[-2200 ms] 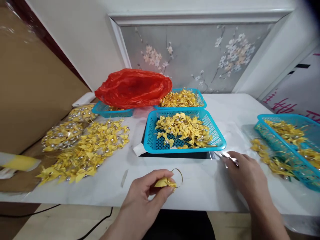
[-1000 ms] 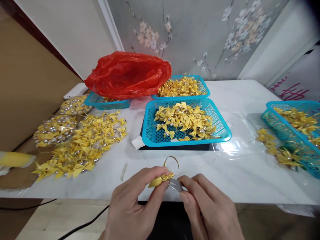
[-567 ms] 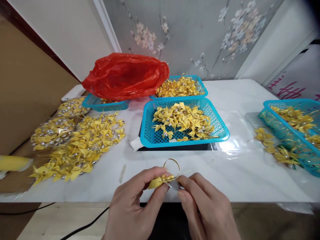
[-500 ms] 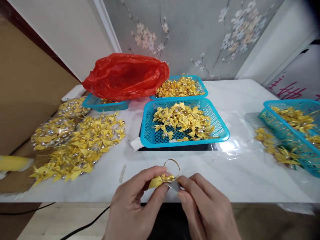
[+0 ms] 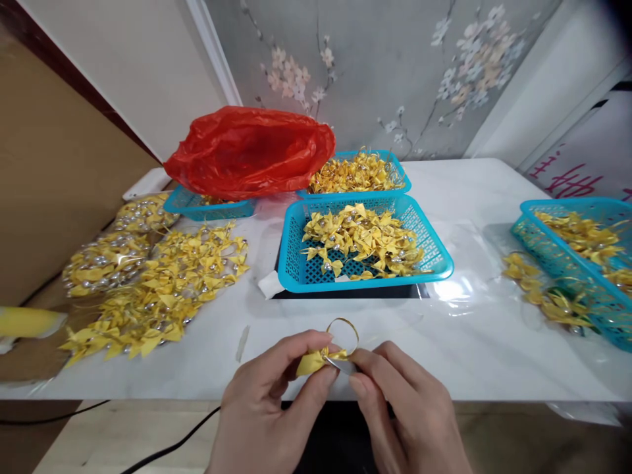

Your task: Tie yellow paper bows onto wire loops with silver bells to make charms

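Note:
Between thumb and fingers, my left hand [image 5: 271, 395] pinches a yellow ribbon bow [image 5: 311, 362], and a thin gold loop [image 5: 351, 326] stands up from it. My right hand [image 5: 409, 401] is closed on pointed metal tweezers [image 5: 345, 366], whose tip touches the middle of the bow. Both hands are at the table's front edge, close together. Just beyond them, a blue basket [image 5: 365, 286] holds many yellow ribbon bows [image 5: 363, 234] with silvery beads.
A heap of beaded bows [image 5: 162, 289] lies on the left of the white table [image 5: 488, 355], beside filled clear bags [image 5: 106, 263]. Behind are a red plastic bag [image 5: 247, 151] and another blue basket [image 5: 402, 181]. A further basket [image 5: 567, 243] stands at the right.
The tweezers' tip has moved left onto the middle of the bow. The bow and its gold loop have shifted slightly right; both hands keep their grip.

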A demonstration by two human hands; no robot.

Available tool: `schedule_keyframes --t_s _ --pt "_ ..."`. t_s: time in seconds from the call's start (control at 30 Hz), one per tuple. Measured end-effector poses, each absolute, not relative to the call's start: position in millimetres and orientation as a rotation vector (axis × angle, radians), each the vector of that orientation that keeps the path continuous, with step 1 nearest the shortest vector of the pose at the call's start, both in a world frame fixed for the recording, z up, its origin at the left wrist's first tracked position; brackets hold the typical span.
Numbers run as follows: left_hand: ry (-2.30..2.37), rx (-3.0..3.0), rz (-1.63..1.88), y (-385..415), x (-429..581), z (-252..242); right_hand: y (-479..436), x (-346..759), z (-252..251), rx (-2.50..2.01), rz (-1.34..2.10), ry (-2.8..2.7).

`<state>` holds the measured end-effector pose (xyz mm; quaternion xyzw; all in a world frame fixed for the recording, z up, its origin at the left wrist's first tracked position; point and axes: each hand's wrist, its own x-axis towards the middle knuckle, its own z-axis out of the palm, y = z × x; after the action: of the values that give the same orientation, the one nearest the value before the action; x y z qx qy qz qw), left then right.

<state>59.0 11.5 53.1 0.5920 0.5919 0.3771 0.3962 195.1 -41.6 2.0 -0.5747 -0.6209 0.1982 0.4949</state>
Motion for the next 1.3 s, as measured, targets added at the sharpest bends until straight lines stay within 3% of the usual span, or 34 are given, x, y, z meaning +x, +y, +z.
schedule_keyframes --t_s 0.23,0.43,0.53,0.7,0.87,0.97,1.07,1.17,1.3 --pt "1.356 1.429 0.882 17 53 48 -43 198 2 -1.383 0.640 -1.439" --pt "1.373 1.415 0.885 17 51 47 -47 202 7 -1.404 0.570 -1.457" --pt "1.383 1.348 0.933 15 54 50 -46 221 6 -1.511 0.393 -1.409" --pt "1.347 1.340 0.987 18 53 51 -47 267 -23 -1.973 -0.196 -1.449" --pt "1.180 1.194 0.915 24 48 42 -47 283 -61 -2.106 -0.322 -1.583" --pt "1.106 1.163 0.876 26 48 37 -42 279 -59 -2.098 -0.367 -1.490" --pt "1.156 1.320 0.876 23 50 34 -39 266 -31 -1.957 -0.162 -1.456" --pt "1.268 1.538 0.800 21 50 34 -39 243 8 -1.503 0.732 -1.305" --pt "1.285 1.672 0.734 21 50 39 -32 216 33 -1.283 1.158 -1.200"
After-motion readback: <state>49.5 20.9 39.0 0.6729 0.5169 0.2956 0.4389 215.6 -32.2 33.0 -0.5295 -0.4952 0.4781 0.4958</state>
